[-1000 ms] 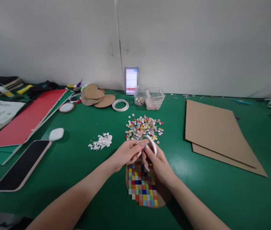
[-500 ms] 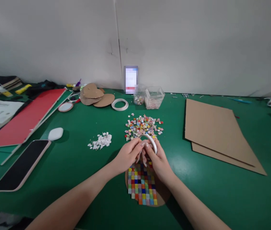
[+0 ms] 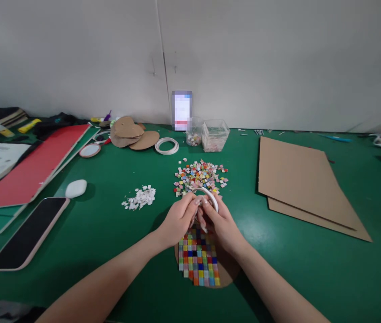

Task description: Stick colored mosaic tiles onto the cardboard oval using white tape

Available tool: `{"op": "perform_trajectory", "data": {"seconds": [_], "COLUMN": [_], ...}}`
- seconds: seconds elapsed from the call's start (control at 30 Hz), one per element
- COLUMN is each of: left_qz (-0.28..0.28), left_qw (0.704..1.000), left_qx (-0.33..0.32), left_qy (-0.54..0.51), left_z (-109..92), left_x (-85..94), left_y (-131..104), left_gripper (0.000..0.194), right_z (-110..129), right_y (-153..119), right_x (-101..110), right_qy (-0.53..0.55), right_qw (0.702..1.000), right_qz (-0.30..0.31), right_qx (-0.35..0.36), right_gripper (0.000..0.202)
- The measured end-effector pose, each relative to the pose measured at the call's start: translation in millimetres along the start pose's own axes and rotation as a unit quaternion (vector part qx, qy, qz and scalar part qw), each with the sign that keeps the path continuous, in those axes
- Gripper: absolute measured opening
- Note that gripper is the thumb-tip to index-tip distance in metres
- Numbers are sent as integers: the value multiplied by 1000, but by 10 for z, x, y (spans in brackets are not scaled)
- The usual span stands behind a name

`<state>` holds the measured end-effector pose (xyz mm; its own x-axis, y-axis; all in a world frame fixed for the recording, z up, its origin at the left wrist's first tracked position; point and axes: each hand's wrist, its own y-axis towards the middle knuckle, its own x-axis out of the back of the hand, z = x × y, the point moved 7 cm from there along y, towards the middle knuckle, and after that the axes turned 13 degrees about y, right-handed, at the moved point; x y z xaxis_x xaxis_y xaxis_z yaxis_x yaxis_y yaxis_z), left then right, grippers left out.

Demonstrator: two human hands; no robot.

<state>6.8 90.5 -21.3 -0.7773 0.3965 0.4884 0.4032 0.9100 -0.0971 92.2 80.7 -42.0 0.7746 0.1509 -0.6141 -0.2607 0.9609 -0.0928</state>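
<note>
Both hands meet in the middle of the view around a white roll of tape [image 3: 214,202], which stands on edge between them. My left hand [image 3: 182,215] pinches at the near side of the roll, thumb and fingers together. My right hand [image 3: 222,220] is wrapped about the roll's right side, its thumb tip beside the left thumb. What lies between the thumb tips is too small to make out. Below the hands lies a round cardboard piece [image 3: 229,267] partly covered with colourful square mosaic tiles [image 3: 197,260]; its far part is hidden by my hands.
Beyond the hands is a pile of loose tiles [image 3: 199,175], with paper scraps [image 3: 139,197] to the left. A tape ring [image 3: 166,146], cardboard discs [image 3: 146,140] and a clear box [image 3: 215,135] stand farther back. Cardboard sheets [image 3: 301,179] lie right, a phone [image 3: 30,233] left.
The hands stay on the tape roll, with the fingers slightly shifted and the thumbs still close together. The whole view has slid slightly, so everything appears a little farther left.
</note>
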Motion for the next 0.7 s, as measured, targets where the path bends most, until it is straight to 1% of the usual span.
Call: {"op": "perform_trajectory", "data": {"seconds": [0.23, 0.33, 0.43, 0.57, 0.7], "left_qz": [-6, -15, -21, -22, -13], "left_qw": [1000, 998, 995, 993, 995], "left_qx": [3, 0, -11, -11, -18], "left_qy": [-25, -56, -93, -116, -96], "left_z": [13, 17, 2, -8, -18], "left_x": [-10, 7, 33, 61, 76], "left_y": [-9, -4, 9, 25, 40], "left_gripper": [29, 29, 31, 32, 26], "right_z": [-1, 52, 140, 213, 306], "right_y": [-1, 1, 4, 8, 4], "right_x": [-11, -40, -37, 63, 262], "right_qy": [28, 49, 59, 32, -40], "right_qw": [999, 999, 998, 997, 986], "right_qz": [14, 15, 6, -37, -130], "right_qx": [1, 7, 30, 54, 95], "right_gripper": [15, 15, 17, 14, 20]}}
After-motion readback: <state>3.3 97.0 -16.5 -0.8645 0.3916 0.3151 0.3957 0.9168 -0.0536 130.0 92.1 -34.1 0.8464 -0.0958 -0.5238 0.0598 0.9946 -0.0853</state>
